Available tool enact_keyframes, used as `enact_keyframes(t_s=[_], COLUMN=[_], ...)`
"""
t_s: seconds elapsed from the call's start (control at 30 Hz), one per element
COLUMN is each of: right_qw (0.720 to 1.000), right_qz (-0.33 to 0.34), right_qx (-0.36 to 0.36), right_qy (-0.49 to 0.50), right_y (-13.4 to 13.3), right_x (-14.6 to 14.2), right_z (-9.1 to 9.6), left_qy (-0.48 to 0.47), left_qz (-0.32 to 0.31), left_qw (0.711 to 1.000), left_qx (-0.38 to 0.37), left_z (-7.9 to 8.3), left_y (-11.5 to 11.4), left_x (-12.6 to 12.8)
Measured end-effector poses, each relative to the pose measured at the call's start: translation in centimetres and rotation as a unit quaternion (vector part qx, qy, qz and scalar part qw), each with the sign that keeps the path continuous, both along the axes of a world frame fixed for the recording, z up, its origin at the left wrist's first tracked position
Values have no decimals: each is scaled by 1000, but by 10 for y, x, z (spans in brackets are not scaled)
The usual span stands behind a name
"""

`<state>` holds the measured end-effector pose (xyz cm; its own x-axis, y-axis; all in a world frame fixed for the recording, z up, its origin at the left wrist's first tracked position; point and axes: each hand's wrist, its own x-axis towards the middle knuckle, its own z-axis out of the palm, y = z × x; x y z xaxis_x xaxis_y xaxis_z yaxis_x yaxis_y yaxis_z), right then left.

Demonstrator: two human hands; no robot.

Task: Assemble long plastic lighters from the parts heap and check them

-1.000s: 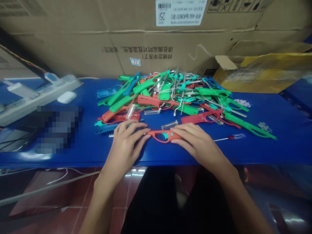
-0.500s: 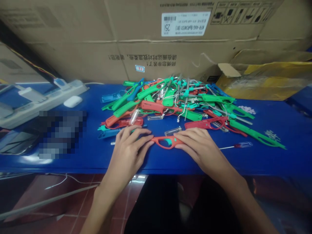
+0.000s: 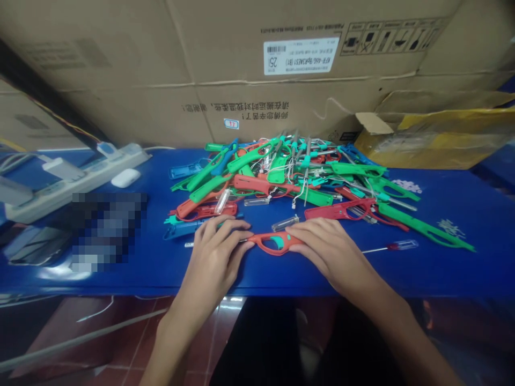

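Note:
An orange-red utility lighter (image 3: 263,250) with a teal trigger lies level between my two hands, just above or on the blue table. My left hand (image 3: 219,249) pinches its nose end, where a bit of metal rod shows by the fingertips. Around the handle end my right hand (image 3: 324,244) is closed, hiding most of the handle. Right behind the lighter lies a clear fuel tank (image 3: 285,222). A red lighter shell (image 3: 340,210) is beyond my right hand, and a blue shell (image 3: 181,229) is beyond my left.
A heap of green, red and blue lighter shells (image 3: 257,185), rods and wires spreads behind. To the right lies a screwdriver (image 3: 402,245). A power strip (image 3: 76,185) and a white earbud case (image 3: 125,178) are left; cardboard boxes (image 3: 140,102) stand at the back.
The whole view has shifted slightly, so the scene sits lower in the picture. Both hands keep their hold on the lighter; a little metal rod now shows at my left fingertips.

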<state>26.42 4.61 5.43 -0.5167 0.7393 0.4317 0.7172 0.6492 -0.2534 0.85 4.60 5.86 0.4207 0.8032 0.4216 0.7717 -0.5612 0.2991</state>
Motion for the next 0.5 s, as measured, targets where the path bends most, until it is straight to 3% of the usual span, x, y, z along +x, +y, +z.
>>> enact_keyframes(t_s=[0.27, 0.5], right_qw=[1000, 995], right_qz=[2, -23], right_qx=[-1, 54], right_qy=[13, -86], right_y=[0, -7], right_x=[3, -6], right_z=[2, 2], left_qy=[9, 24], left_qz=[14, 2], left_qw=[1000, 999], left_qx=[4, 33], left_z=[-1, 5], left_y=[-1, -3], left_x=[-1, 2])
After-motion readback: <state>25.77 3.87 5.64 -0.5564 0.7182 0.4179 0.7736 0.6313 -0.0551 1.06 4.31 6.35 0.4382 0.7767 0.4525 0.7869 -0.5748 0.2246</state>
